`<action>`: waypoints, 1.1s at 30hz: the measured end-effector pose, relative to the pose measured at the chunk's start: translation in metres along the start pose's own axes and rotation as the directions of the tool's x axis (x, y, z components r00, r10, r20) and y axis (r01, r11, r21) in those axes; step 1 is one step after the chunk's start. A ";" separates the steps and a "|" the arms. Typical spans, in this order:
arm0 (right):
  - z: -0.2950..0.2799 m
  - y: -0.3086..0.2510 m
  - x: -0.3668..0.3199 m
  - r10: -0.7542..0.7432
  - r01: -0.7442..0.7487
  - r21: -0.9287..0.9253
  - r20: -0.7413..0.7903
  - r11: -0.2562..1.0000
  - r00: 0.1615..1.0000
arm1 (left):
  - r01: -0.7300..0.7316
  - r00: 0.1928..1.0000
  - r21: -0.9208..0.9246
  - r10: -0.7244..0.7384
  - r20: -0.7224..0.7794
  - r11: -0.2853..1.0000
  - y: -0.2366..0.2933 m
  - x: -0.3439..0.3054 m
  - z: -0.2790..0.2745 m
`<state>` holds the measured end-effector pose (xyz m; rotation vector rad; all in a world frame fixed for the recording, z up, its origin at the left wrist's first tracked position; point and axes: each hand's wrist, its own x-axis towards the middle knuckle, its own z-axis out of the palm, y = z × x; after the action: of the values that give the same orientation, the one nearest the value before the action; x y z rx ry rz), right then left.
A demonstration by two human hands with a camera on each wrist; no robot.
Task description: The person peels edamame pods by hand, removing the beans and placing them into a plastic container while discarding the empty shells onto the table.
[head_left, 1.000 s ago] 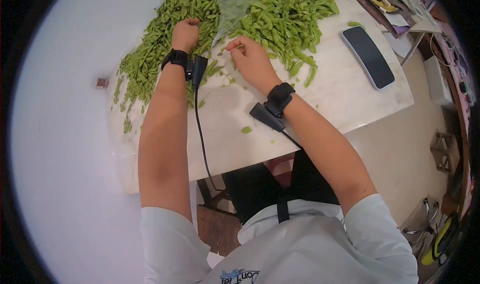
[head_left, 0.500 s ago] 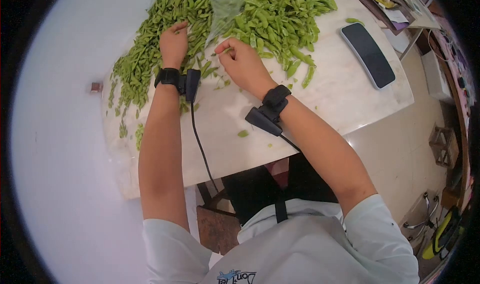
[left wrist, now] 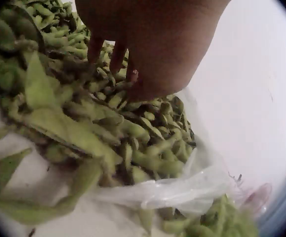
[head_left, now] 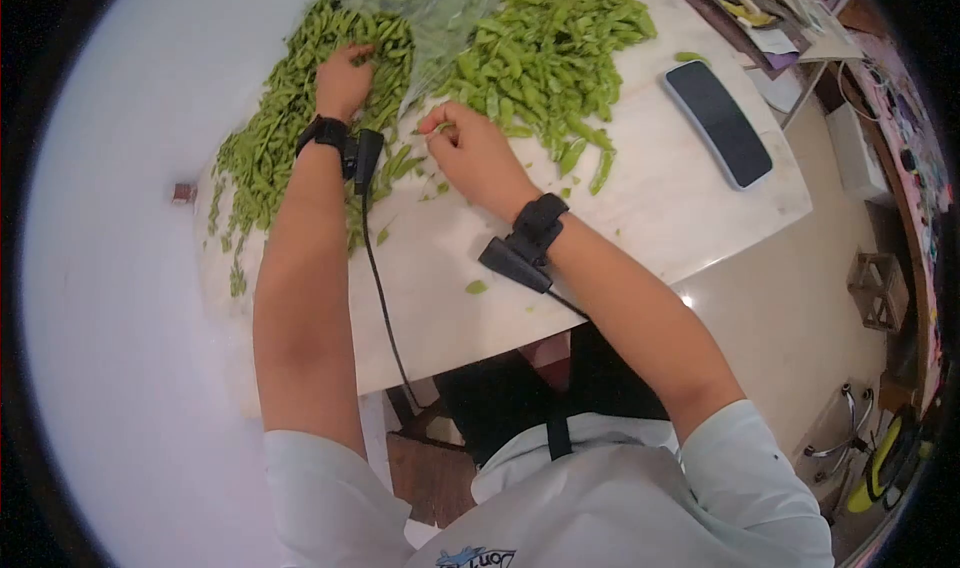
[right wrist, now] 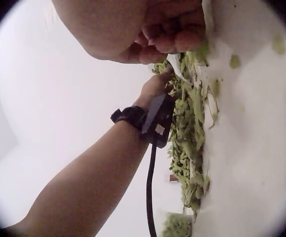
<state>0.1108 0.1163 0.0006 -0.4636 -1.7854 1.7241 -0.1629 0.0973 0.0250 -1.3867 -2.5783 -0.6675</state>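
Observation:
My left hand [head_left: 343, 83] reaches into the left heap of green edamame pods [head_left: 270, 148]. In the left wrist view its fingers [left wrist: 117, 58] point down among the pods, spread apart. My right hand [head_left: 478, 163] hovers over the table beside the clear plastic bag [head_left: 440, 28], its thumb and forefinger bent close to each other. The right wrist view shows the curled fingers [right wrist: 175, 42] with green right at their tips; I cannot tell whether they pinch a pod. Beyond this hand lies a second, brighter heap of pods [head_left: 545, 58].
A phone [head_left: 720, 126] lies face up on the right of the pale table [head_left: 640, 208], with a single pod [head_left: 690, 57] just past it. Loose bits of pod are strewn between the heaps, and one scrap [head_left: 476, 287] sits nearer the front edge. A white wall [head_left: 110, 218] borders the left side.
My left hand has shifted left over its heap, fingers staying among the pods. The right hand has drifted slightly left and nearer the body. The head view has tilted a little.

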 end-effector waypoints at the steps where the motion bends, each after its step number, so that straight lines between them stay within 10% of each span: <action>1: -0.001 0.001 0.000 0.013 -0.013 0.007 -0.005 1.000 1.000 | 0.034 0.999 -0.031 -0.035 -0.005 0.999 0.004 0.004 0.001; 9: 0.000 -0.007 -0.002 -0.017 0.017 -0.029 0.007 0.999 1.000 | -0.062 0.970 -0.349 -0.026 -0.243 0.935 0.050 -0.057 -0.044; 14: 0.002 0.006 0.004 -0.114 0.113 0.014 0.046 0.993 0.992 | -0.036 0.975 -0.829 -0.162 -0.152 0.558 0.087 -0.136 -0.054; 20: -0.004 -0.015 -0.005 0.103 -0.169 0.242 0.266 0.955 0.958 | 0.104 0.963 -0.963 -0.269 0.034 0.247 0.121 -0.213 -0.050; 33: -0.008 -0.012 -0.039 0.112 -0.172 0.200 0.277 0.965 0.954 | 0.110 0.983 -0.852 -0.180 0.019 0.511 0.093 -0.227 -0.008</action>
<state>0.1473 0.0970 0.0055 -0.2832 -1.7413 2.1447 0.0409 -0.0346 -0.0118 -1.2354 -2.3435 -2.2046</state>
